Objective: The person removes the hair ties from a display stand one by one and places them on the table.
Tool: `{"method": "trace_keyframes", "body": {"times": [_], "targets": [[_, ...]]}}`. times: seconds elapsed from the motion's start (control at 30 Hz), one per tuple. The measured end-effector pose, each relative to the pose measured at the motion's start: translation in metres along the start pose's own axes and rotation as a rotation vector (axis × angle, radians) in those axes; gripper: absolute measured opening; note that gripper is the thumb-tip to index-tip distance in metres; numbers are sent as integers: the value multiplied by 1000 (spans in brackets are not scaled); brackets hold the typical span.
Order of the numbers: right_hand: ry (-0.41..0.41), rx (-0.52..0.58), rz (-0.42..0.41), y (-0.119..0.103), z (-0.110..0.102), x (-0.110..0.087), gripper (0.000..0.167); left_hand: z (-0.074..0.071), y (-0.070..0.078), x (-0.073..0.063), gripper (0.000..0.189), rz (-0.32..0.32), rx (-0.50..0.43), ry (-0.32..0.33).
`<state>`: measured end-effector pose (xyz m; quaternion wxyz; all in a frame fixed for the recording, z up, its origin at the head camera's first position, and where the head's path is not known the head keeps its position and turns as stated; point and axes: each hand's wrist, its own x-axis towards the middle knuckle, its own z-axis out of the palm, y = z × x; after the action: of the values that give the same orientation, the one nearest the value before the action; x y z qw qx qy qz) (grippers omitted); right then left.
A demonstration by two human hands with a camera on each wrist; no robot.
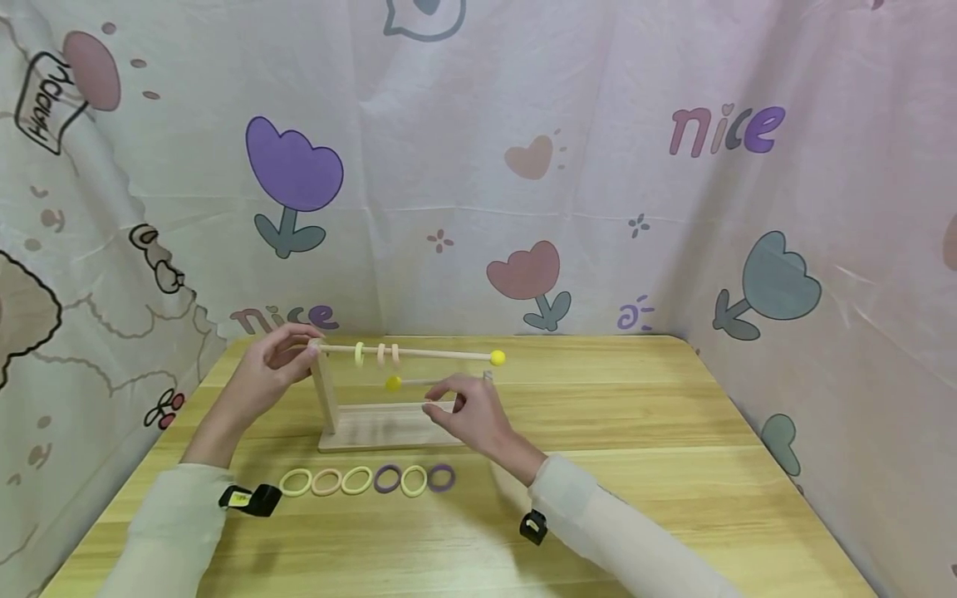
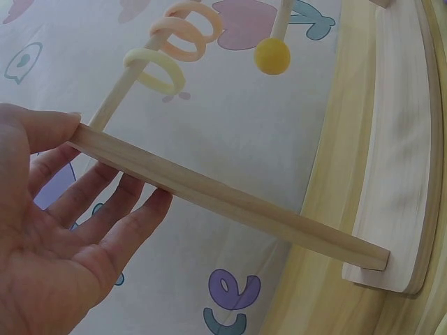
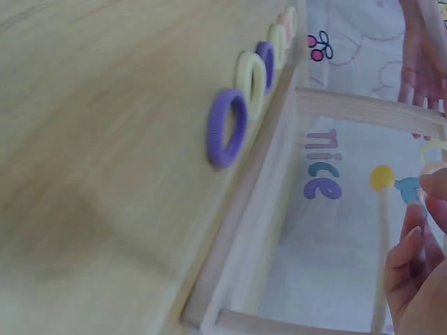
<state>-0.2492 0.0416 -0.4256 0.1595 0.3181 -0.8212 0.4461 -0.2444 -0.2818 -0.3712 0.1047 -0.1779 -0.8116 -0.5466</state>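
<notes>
A wooden rack (image 1: 327, 390) stands on the table, its upper rod (image 2: 115, 101) carrying one yellow ring (image 2: 155, 71) and two peach rings (image 2: 187, 31). My left hand (image 1: 280, 357) grips the top of the rack's left post, thumb at the end and fingers along the side. In front of the rack is my right hand (image 1: 474, 415), thumb and index fingertips close together with no ring visible between them. A yellow ball (image 1: 497, 358) caps the upper rod's right end. Another yellow ball (image 1: 393, 383) tips a lower rod, partly hidden behind my right hand.
A row of hair-tie-like rings lies before the rack: yellow (image 1: 295, 482), pink (image 1: 326, 482) and purple (image 1: 441, 477) among them. The wooden table (image 1: 635, 473) meets a patterned cloth (image 1: 598, 183) at the back and sides.
</notes>
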Motion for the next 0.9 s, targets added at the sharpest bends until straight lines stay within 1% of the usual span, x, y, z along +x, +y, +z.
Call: {"method": "trace_keyframes", "body": {"times": [0.2, 0.6, 0.9], "targets": [[64, 19, -21, -5, 1, 8, 13, 0, 1, 0, 20, 2, 6, 1], [170, 31, -47, -13, 6, 19, 14, -1, -1, 0, 20, 5, -10, -8], [262, 15, -73, -17, 13, 26, 15, 0, -2, -1, 20, 15, -6, -2]]}}
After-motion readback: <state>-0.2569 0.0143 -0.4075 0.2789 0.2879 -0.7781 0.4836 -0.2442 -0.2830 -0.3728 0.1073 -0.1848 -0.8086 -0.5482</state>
